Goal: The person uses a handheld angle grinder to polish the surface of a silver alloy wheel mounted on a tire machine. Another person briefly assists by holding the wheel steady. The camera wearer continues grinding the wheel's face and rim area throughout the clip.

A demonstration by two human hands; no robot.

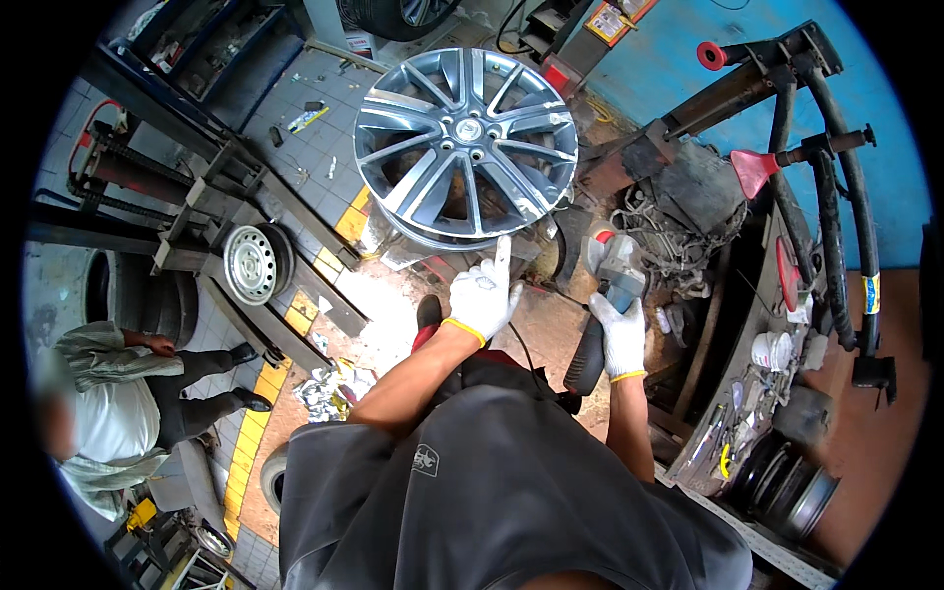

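Wheel rim [469, 130], round, spoked, glossy metal

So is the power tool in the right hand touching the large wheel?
Apart: the head view shows the power tool, held in the right hand, with a visible gap between its front end and the edge of the large wheel.

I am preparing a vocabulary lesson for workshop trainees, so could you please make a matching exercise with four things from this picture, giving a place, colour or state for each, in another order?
Things:
1. Left hand
2. Right hand
3. Large wheel
4. White steel wheel

Places, colours and states:
A. Grey, many-spoked, at top centre
B. Grasping a power tool
C. In the left part of the picture
D. One finger extended toward a rim

Pairs: 1-D, 2-B, 3-A, 4-C
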